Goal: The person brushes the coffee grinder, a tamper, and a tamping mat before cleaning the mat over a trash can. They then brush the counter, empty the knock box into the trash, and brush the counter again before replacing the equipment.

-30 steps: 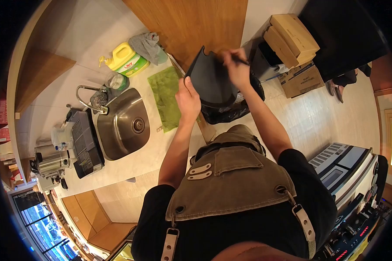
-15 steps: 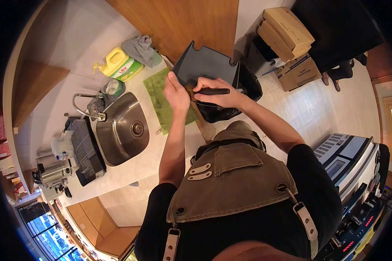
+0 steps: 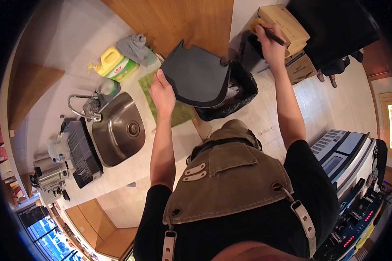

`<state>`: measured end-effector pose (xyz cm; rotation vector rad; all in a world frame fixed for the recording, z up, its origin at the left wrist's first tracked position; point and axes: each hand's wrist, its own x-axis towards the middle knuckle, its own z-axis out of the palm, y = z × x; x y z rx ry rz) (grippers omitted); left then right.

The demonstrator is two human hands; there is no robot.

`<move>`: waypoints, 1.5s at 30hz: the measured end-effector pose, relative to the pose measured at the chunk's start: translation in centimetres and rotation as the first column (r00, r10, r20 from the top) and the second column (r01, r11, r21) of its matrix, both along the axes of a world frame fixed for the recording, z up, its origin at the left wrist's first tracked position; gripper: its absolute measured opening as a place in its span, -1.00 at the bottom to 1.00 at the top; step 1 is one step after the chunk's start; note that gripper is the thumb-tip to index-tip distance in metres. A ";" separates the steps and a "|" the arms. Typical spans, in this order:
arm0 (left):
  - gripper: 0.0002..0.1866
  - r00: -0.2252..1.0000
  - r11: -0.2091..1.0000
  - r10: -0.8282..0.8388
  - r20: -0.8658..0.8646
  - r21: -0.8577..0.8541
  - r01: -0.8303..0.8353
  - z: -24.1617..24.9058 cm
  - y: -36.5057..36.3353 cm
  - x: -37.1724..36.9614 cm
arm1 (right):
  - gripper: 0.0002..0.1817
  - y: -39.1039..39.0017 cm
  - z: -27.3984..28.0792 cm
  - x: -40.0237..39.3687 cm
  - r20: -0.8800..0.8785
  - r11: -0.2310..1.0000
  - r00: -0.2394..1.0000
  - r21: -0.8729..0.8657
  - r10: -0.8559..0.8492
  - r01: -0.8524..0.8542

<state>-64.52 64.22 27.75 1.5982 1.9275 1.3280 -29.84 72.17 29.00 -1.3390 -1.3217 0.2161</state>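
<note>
My left hand (image 3: 163,94) grips the left edge of a dark grey tray (image 3: 198,75), which is tilted over a bin lined with a black bag (image 3: 249,90). The tray has a raised side and notched corners, and its inner face looks bare. Up and to the right, my right hand (image 3: 272,51) is closed around the dark handle of a brush (image 3: 274,37). Its yellowish-brown bristle end is blurred and points up and left, near the cardboard boxes. Something pale lies inside the lined bin.
On the counter left of me are a steel sink (image 3: 117,130), a green cloth (image 3: 178,114), a yellow jug (image 3: 113,63), a grey rag (image 3: 133,48) and a dish rack (image 3: 80,152). Cardboard boxes (image 3: 287,26) stand upper right; another person's legs (image 3: 331,71) show beyond.
My right hand has lifted the brush out of the tray and swung it up and right toward the boxes. The tray stays in my left hand, its inner face now uncovered.
</note>
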 end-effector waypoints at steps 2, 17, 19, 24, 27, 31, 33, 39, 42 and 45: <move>-0.51 1.000 1.000 0.013 0.010 -0.016 -0.013 0.5 0.2 -0.1 | -0.75 -3.8 2.6 -2.7 -0.270 0.983 0.947 -0.007 0.174 -0.183; -0.55 1.000 0.997 -0.027 -0.013 0.074 0.028 1.4 -0.6 1.1 | -0.77 -10.5 3.5 -5.3 0.071 0.779 0.776 -0.087 0.626 -0.620; -0.55 0.999 0.995 -0.036 0.000 0.094 0.036 1.9 -0.8 1.1 | -0.77 -10.7 3.1 -4.8 0.101 0.634 0.699 -0.526 0.708 -0.567; -0.53 1.000 0.991 0.004 0.012 0.133 -0.005 1.2 -0.2 0.6 | -0.78 -9.8 0.3 -3.9 0.046 0.848 0.884 -0.312 0.465 -0.429; -0.52 0.999 0.990 0.024 0.040 0.139 -0.029 1.8 -0.5 0.8 | -0.80 -10.9 -1.2 -3.5 -0.132 0.819 0.883 -0.333 0.450 -0.467; -0.54 0.999 0.992 0.034 0.001 0.119 -0.034 2.1 -0.6 1.0 | -0.79 -11.9 -0.1 -4.4 -0.171 0.958 0.964 -0.170 0.204 -0.233; -0.55 1.000 0.990 0.007 0.016 0.138 -0.009 1.5 -0.4 1.9 | -0.79 -12.8 0.1 -5.8 -0.146 0.923 0.925 -0.113 0.350 -0.367; -0.54 0.981 0.993 -0.116 0.153 0.034 0.112 0.9 -1.2 6.1 | -0.72 -12.0 -1.2 -11.3 -0.187 0.605 0.652 -0.254 0.735 -0.755; -0.53 0.950 0.984 -0.173 0.258 0.086 0.156 -0.6 -1.2 6.3 | -0.72 -9.8 -0.2 -12.2 -0.115 0.607 0.620 -0.125 0.776 -0.785; -0.54 0.967 0.986 -0.165 0.194 0.037 0.161 -1.0 -1.8 6.3 | -0.75 -6.4 -0.1 -11.3 0.081 0.733 0.731 0.011 0.677 -0.680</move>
